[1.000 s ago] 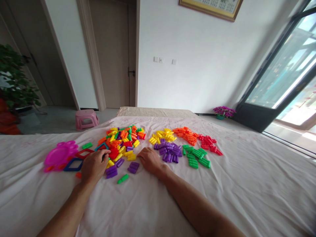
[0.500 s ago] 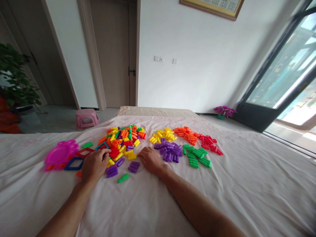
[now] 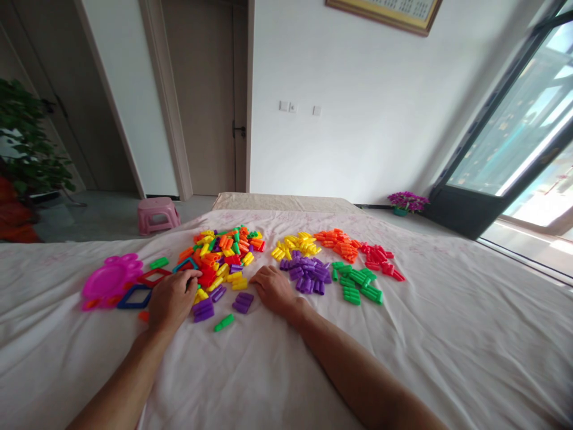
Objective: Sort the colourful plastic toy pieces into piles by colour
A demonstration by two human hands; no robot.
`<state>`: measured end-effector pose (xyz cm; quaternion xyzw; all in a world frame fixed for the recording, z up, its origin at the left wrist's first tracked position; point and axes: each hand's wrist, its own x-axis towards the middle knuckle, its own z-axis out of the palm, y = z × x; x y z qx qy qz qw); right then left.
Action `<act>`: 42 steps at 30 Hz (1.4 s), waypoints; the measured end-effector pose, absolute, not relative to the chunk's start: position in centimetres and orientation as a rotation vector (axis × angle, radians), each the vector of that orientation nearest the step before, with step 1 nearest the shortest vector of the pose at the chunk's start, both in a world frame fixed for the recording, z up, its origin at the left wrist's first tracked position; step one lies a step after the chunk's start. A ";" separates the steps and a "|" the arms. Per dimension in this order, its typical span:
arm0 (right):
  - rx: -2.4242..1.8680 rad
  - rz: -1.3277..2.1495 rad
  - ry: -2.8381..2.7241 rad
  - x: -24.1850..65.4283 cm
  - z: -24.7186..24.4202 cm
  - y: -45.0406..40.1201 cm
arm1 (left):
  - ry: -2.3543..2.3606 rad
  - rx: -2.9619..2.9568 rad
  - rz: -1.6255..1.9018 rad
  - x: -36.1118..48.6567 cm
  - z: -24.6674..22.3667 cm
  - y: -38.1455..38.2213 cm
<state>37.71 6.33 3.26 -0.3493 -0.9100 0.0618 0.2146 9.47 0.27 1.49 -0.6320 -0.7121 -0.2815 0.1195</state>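
Observation:
My left hand (image 3: 173, 300) rests at the near left side of a mixed heap of plastic building blocks (image 3: 224, 258). Its fingers are curled, with the fingertips beside a red block (image 3: 206, 276); whatever they may hold is hidden. On the cloth between the heap and the purple pile (image 3: 308, 273) lies my right hand (image 3: 274, 291), palm down, fingers loosely bent and nothing visible in them. Close to its fingertips are a yellow block (image 3: 239, 283) and a purple block (image 3: 242, 302). A single green block (image 3: 224, 323) lies nearer to me.
Right of centre, piles of yellow (image 3: 295, 245), orange (image 3: 339, 243), red (image 3: 378, 260) and green (image 3: 360, 283) blocks lie grouped by colour. A pink tray (image 3: 105, 282) and a dark blue square frame (image 3: 134, 297) sit left. A pink stool (image 3: 157, 216) stands beyond the cloth-covered surface.

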 end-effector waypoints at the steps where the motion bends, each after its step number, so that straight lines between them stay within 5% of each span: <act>1: -0.970 0.174 -2.523 37.7 3.3 6.3 | -2.081 -1.848 -0.821 9.5 1.5 0.2; 42: -0.977 0.190 -2.529 37.7 3.7 6.1 | -2.076 -1.847 -0.805 9.4 1.5 0.3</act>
